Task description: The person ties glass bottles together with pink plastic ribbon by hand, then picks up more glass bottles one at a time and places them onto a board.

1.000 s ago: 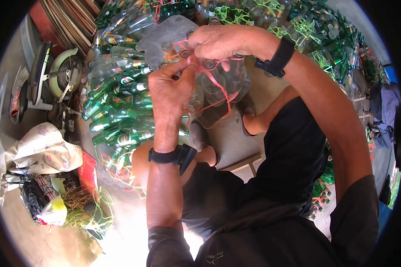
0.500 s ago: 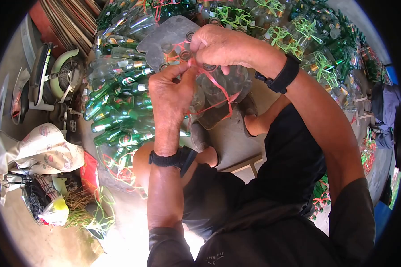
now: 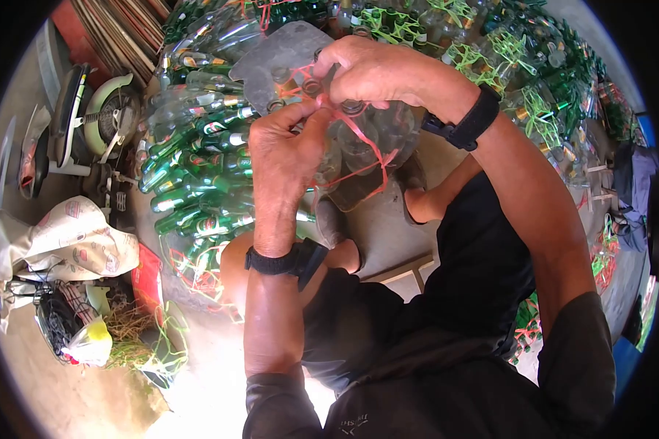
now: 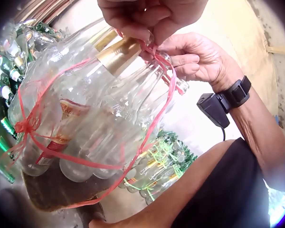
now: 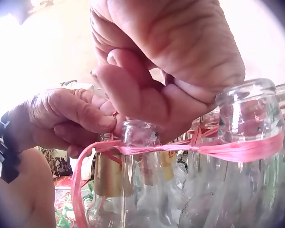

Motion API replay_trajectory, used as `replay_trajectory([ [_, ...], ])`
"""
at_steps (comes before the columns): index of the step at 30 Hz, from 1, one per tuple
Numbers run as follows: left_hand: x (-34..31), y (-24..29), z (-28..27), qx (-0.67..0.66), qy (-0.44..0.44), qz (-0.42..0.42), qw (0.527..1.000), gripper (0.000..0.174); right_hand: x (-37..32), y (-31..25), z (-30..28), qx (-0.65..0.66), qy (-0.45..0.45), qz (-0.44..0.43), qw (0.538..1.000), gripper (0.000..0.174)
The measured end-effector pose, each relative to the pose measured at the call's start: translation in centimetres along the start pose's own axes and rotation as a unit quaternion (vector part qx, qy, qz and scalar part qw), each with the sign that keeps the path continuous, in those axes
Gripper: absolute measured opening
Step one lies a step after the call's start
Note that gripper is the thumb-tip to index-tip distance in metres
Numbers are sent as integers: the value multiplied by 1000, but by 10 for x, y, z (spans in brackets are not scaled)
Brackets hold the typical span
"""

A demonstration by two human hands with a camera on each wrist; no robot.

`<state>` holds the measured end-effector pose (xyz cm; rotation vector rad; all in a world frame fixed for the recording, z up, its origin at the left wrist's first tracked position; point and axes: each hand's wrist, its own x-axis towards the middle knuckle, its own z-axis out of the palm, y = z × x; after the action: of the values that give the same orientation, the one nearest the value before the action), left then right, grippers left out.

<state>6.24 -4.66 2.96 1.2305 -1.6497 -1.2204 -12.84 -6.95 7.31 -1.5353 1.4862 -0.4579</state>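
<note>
Clear glass bottles point(image 4: 128, 90) stand bunched upright, with pink plastic string point(image 5: 247, 148) wound round their necks. A knotted loop of it also hangs down the bundle's side. Some necks carry gold foil point(image 4: 118, 56). My left hand point(image 3: 285, 150) pinches the string between thumb and forefinger, right at the near bottle mouths. Opposite it, my right hand point(image 3: 384, 73) is bent over the necks, its curled fingers point(image 5: 128, 90) gripping string close to the left fingertips. The string's end inside that hand is hidden. Under the bundle lies a dark flat board point(image 4: 52, 192).
Green bottles point(image 3: 205, 183) lie stacked on the left. More bottles tied with lime-green string point(image 3: 483, 62) stand at the back right. A grey sheet point(image 3: 260, 62) lies behind the bundle. My shoes point(image 3: 332, 223) flank the bundle; a fan point(image 3: 113, 113) and sack point(image 3: 80, 238) are far left.
My right hand has shifted slightly over the necks, and a gap now shows between its thumb and forefinger. The left hand keeps its pinch at nearly the same spot.
</note>
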Motion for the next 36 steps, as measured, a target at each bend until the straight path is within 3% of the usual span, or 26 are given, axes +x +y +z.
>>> replay_trajectory([
  [14,-1,-3,5,35,32,16,999,14,-2,-4,5,-21,33,0,999,44],
  [19,-1,-5,5,-12,42,43,998,13,-3,-1,1,-30,6,-6,1000,41],
  [28,0,-6,4,-41,39,8,998,15,-5,3,1,-7,15,-43,999,37],
  [36,0,-6,-2,-59,19,3,998,16,0,7,1,-35,14,-24,999,37],
])
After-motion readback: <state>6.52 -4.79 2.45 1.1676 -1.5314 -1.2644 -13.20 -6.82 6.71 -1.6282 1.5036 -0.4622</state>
